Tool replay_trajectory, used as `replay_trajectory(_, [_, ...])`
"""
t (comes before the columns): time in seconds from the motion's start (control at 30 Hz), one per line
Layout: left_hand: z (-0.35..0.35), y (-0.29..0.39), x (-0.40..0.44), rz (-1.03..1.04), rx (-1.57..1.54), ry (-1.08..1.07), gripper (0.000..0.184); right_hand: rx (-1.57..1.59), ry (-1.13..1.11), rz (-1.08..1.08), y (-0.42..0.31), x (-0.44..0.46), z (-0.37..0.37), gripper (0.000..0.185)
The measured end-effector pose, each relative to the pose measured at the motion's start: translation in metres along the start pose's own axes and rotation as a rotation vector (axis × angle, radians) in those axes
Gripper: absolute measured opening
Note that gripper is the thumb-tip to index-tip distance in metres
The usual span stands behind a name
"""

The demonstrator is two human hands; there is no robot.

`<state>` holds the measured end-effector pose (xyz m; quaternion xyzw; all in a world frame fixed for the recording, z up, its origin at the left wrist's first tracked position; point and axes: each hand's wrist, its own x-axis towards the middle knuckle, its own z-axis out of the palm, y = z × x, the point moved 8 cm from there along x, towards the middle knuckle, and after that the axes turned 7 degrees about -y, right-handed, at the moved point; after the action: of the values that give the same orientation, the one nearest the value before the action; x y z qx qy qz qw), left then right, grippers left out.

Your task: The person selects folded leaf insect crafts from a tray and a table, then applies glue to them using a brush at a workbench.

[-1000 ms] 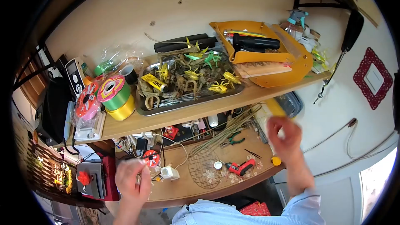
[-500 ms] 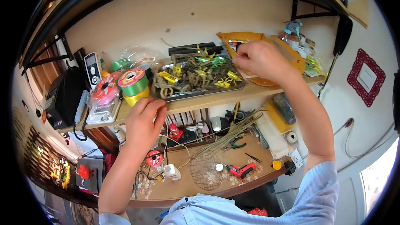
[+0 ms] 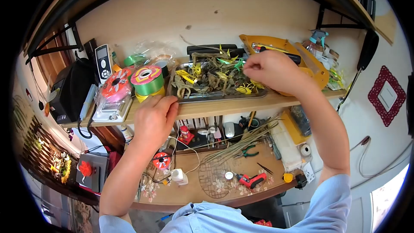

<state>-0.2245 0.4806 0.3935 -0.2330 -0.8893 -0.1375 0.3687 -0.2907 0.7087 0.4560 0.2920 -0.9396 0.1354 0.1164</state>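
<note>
While the right hand hangs over the right end of the silvery metal tray on the pale wooden shelf, the left hand is at the shelf's edge; both hands' fingers are curled, grip unclear.

Tally: one left hand, one right hand, two in all.
Metal tray, one; yellow tube, one; red power tool, one; pliers, one pair; spray bottle, one; computer mouse, one.

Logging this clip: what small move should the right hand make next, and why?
Probably lower the bare right hand toward the yellow insect-shaped figures in the shallow metal tray: its curled fingers appear above the tray's right side, close to them.
</note>
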Motion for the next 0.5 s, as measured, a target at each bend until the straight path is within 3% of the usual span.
replay_trajectory(0.1, [-0.002,0.001,-0.002,0.04,-0.02,0.068,0.01,-0.184,0.048,-0.179,-0.008,0.017,0.005,0.023])
replay_trajectory(0.2, [-0.001,-0.001,-0.004,0.026,-0.038,0.085,0.01,-0.246,-0.046,-0.187,-0.009,0.028,0.01,0.024])
replay_trajectory(0.3, [0.001,-0.004,-0.006,-0.004,-0.047,0.08,0.01,-0.237,-0.195,-0.086,-0.009,0.029,0.017,0.024])
replay_trajectory(0.5, [0.0,-0.004,-0.007,0.032,-0.062,0.118,0.011,-0.255,-0.218,-0.028,-0.006,0.031,0.019,0.024])
